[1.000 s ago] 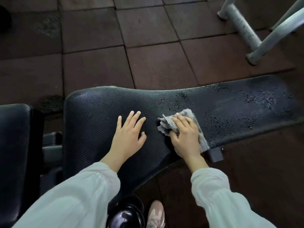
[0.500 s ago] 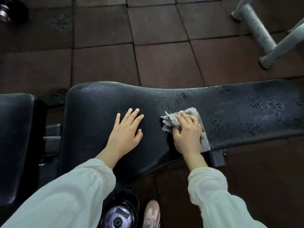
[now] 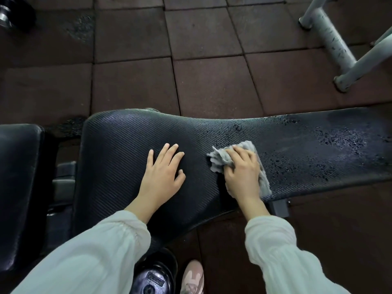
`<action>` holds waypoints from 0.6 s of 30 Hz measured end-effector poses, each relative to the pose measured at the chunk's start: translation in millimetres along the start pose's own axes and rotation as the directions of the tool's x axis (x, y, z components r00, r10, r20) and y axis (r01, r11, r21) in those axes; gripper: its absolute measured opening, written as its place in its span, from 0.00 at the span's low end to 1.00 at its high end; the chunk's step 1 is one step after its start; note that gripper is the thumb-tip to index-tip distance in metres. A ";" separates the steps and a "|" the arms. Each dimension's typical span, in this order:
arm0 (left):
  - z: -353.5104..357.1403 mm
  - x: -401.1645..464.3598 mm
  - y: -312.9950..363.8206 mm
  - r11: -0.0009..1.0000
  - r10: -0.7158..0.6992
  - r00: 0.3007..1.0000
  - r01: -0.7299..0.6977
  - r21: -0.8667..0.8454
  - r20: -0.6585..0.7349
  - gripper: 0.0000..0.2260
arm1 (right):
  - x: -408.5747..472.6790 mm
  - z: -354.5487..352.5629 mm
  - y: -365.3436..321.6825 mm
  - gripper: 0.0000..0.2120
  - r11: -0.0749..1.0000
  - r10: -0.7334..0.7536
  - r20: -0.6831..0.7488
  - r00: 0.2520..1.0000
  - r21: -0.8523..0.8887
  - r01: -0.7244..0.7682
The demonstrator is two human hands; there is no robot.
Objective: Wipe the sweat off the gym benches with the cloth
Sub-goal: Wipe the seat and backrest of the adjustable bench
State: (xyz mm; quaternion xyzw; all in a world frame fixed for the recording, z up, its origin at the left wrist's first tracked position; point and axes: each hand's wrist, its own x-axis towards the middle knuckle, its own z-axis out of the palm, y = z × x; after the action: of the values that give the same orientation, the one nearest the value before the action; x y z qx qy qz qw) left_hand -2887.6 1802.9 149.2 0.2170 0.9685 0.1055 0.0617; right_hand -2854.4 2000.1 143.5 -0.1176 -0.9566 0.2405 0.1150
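A black ribbed gym bench pad (image 3: 118, 149) runs from left to right across the view. Wet droplets (image 3: 339, 141) speckle its right half. My right hand (image 3: 242, 175) presses a crumpled grey cloth (image 3: 218, 159) onto the pad near its middle, fingers curled over the cloth. Flat on the dry left part of the pad lies my left hand (image 3: 162, 172), fingers spread and holding nothing.
A second black pad (image 3: 19, 177) sits at the left edge. White metal frame tubes (image 3: 331, 37) stand on the floor at top right. A black weight (image 3: 154, 274) and a pink shoe (image 3: 193, 276) are below the bench. Dark rubber tiles (image 3: 212, 85) cover the floor.
My right hand with the cloth has shifted slightly right and away along the pad. My left hand stays flat in the same spot.
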 end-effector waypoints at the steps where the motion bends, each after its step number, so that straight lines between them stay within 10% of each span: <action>1: 0.9 0.4 1.5 1.000 -0.006 1.000 0.006 0.001 -0.006 0.23 | 6.8 4.2 -8.0 0.23 1.000 -0.007 0.023 1.000 0.004 0.007; 10: 6.3 2.0 -0.7 0.999 0.010 1.000 -0.010 0.045 0.004 0.24 | -18.9 1.4 -2.6 0.19 0.924 -0.372 0.142 0.917 0.146 0.353; 18: -1.8 15.0 -7.6 0.997 0.021 1.000 -0.023 0.076 0.019 0.24 | 26.6 14.3 -31.5 0.20 0.992 0.063 0.096 0.993 0.099 -0.073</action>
State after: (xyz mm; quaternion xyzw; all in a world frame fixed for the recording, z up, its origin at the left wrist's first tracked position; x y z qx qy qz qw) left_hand -2904.4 1802.4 148.1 0.2309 0.9687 0.0673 0.0610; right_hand -2888.9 1974.3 150.9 -0.1329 -0.9428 0.2982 0.0682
